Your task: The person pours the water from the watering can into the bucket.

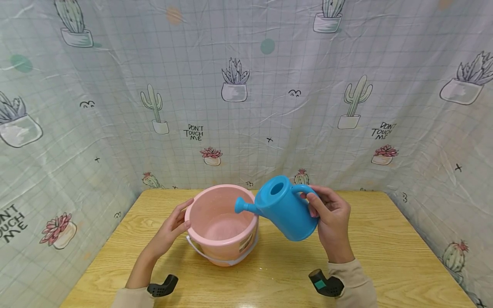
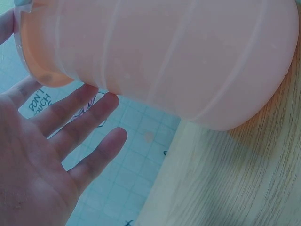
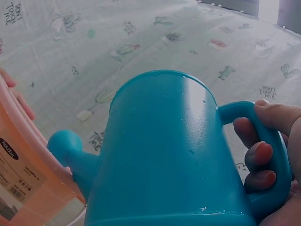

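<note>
A pink bucket [image 1: 203, 240] stands on the wooden table, its white handle hanging at the front. My left hand [image 1: 171, 225] rests against the bucket's left rim, thumb and fingertips touching it. In the left wrist view its fingers are spread and mostly straight against the bucket's side. My right hand [image 1: 332, 218] grips the handle of a blue watering can [image 1: 286, 211], fingers curled through the loop in the right wrist view. The can is tilted toward the bucket, and its spout head reaches over the bucket's right rim. Water drops cling to the can [image 3: 164, 150].
The wooden table [image 1: 369, 248] extends on both sides of the bucket. A few small wet spots show in front of the bucket. A cloth printed with cacti [image 1: 265, 111] hangs behind and at both sides. Dark devices [image 1: 163, 286] are worn on both wrists.
</note>
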Action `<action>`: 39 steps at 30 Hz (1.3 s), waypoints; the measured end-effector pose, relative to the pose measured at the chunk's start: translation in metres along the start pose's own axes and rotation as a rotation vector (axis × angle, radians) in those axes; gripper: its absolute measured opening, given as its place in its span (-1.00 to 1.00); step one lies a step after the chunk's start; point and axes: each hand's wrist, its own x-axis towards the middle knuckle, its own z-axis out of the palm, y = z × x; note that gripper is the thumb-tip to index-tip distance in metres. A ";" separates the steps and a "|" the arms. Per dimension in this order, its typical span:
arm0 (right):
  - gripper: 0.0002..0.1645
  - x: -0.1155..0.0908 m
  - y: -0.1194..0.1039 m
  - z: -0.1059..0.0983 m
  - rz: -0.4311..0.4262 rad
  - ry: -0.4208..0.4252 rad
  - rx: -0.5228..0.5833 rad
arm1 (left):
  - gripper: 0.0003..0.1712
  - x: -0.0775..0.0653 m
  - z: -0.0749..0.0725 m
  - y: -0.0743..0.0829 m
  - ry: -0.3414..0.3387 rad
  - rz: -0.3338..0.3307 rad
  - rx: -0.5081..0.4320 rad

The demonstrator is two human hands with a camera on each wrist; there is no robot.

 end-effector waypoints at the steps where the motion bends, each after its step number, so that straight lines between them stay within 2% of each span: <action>1: -0.77 0.000 0.000 0.000 -0.001 -0.001 0.002 | -0.32 0.000 0.000 0.000 -0.001 0.000 -0.001; 39: -0.77 0.001 0.002 -0.001 -0.002 -0.003 0.030 | -0.31 0.000 0.000 -0.001 0.006 -0.004 0.012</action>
